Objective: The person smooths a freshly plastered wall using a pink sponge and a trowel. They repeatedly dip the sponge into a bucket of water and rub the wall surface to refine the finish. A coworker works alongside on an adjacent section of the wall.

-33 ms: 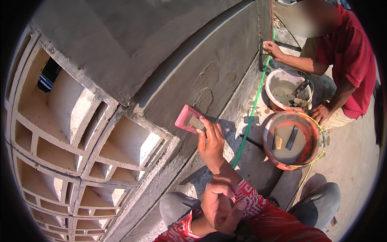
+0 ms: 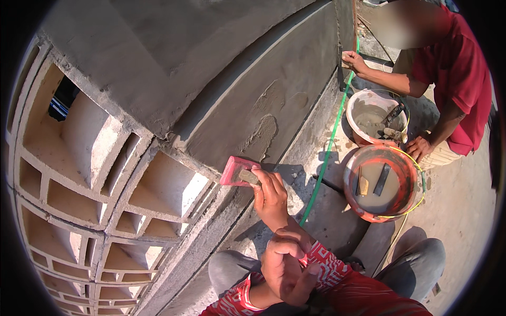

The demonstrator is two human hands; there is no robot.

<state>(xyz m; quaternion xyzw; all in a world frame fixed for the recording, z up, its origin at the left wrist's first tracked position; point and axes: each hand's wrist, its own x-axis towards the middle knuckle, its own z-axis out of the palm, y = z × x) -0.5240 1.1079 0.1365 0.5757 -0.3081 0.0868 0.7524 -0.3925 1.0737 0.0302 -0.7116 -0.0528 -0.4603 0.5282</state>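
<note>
Looks like an outdoor building site, under strong sun. Can be told by the grey-plastered wall [image 2: 295,68] with rough patches [image 2: 261,136], the hollow blocks [image 2: 94,142] alongside, the white bucket [image 2: 361,103] with grey mix [image 2: 370,128] and tools [image 2: 393,114] inside, the red bucket [image 2: 405,179] of cloudy water [image 2: 372,174], and the bare concrete floor [image 2: 448,210].

No legible text — no readable labels, signs

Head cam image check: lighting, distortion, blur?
Head view: strong sunlight, concrete floor pale, dark shadow left of the red bucket; head view: black fisheye rim, lattice blocks bending toward the left edge; head view: co-worker's head smeared out, right hand and pink float fairly sharp.
</note>
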